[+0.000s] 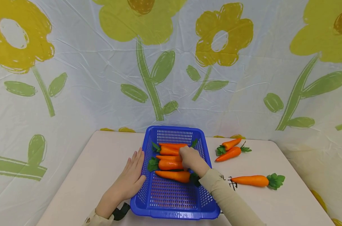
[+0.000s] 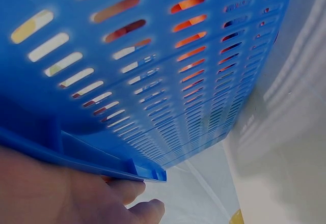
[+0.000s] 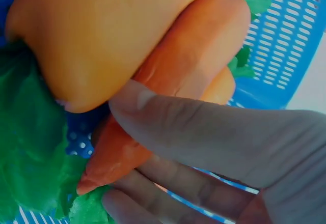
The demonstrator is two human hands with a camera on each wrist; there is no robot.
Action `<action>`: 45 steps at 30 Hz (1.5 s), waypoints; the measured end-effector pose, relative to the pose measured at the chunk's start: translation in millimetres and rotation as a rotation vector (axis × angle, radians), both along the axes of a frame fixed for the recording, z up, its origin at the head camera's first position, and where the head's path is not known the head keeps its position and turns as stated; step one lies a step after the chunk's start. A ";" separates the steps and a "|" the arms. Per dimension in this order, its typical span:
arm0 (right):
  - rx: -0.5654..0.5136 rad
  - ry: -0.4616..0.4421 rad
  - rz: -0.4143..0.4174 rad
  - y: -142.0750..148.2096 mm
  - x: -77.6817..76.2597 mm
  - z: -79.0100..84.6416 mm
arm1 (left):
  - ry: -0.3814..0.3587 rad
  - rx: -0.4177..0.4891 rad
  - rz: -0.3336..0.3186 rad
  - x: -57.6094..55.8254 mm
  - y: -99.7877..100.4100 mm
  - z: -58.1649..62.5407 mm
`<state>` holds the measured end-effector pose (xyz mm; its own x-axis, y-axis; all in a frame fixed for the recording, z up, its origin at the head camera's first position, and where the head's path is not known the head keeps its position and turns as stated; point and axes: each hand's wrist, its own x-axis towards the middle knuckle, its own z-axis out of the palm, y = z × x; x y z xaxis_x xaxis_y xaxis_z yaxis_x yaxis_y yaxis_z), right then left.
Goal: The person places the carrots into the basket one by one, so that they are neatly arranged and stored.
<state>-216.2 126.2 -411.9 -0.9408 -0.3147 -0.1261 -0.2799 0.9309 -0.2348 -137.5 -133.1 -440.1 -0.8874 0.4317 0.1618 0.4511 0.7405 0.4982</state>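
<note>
A blue plastic basket [image 1: 173, 214] holds several orange carrots with green leaves, lying crosswise in its middle and far part. My right hand [image 1: 192, 159] reaches into it and grips the tapered end of one carrot [image 1: 169, 164]. In the right wrist view the thumb lies over that carrot [image 3: 196, 46] and the fingers curl beneath it. A thicker-looking carrot [image 3: 107, 35] lies right beside the thumb. My left hand [image 1: 131, 179] rests against the basket's left rim with its fingers extended. The left wrist view shows the slotted basket wall [image 2: 168, 102] above that hand.
To the right of the basket, two carrots [image 1: 230, 153] lie together near the table's back edge. Another carrot [image 1: 252, 180] lies closer, beside dark printed characters [image 1: 233, 184] on the pale table [image 1: 97, 163]. A flower-patterned cloth [image 1: 103, 78] hangs behind and at the sides.
</note>
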 end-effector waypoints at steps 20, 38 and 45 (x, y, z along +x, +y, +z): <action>0.148 -0.007 -0.070 0.2 -5.9 -11.3 | 0.006 -0.014 0.007 1.0 0.5 -0.2; -0.136 -0.073 -0.071 13.4 -1.6 19.8 | 0.013 -0.017 0.008 0.6 1.2 -2.8; -0.263 -0.030 -0.039 28.9 8.5 41.9 | 0.013 -0.015 0.010 1.0 0.0 -1.7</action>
<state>-207.8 155.1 -369.9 -0.9498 -0.3043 -0.0727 -0.2348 0.8467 -0.4774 -136.5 -133.2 -441.8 -0.8895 0.4254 0.1666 0.4500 0.7526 0.4808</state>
